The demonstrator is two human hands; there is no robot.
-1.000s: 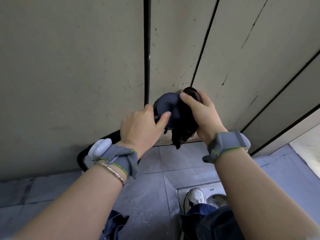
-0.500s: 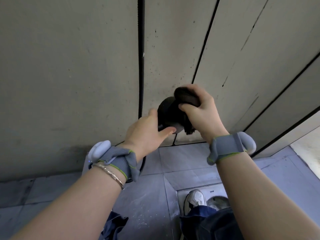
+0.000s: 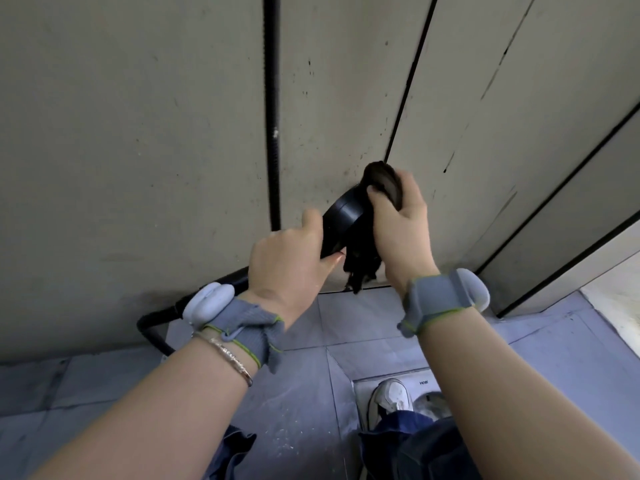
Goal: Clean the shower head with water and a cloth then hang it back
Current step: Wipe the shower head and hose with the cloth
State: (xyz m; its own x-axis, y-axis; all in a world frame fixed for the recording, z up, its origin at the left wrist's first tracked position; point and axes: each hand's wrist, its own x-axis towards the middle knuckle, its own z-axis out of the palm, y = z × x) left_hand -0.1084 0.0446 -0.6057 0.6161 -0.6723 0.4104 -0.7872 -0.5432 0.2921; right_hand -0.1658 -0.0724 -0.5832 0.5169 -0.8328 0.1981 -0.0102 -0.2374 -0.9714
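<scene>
Black shower head (image 3: 343, 216) tilts up-right between both hands, left hand (image 3: 287, 265) gripping its neck below, right hand (image 3: 398, 220) clutching dark cloth (image 3: 382, 183) against its upper rim.

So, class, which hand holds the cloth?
The right hand grips the dark cloth against the black shower head; the left hand holds only the shower head.

Wall (image 3: 138, 150) stands close behind shower head (image 3: 343, 216); hose (image 3: 272, 116) hangs left.
</scene>
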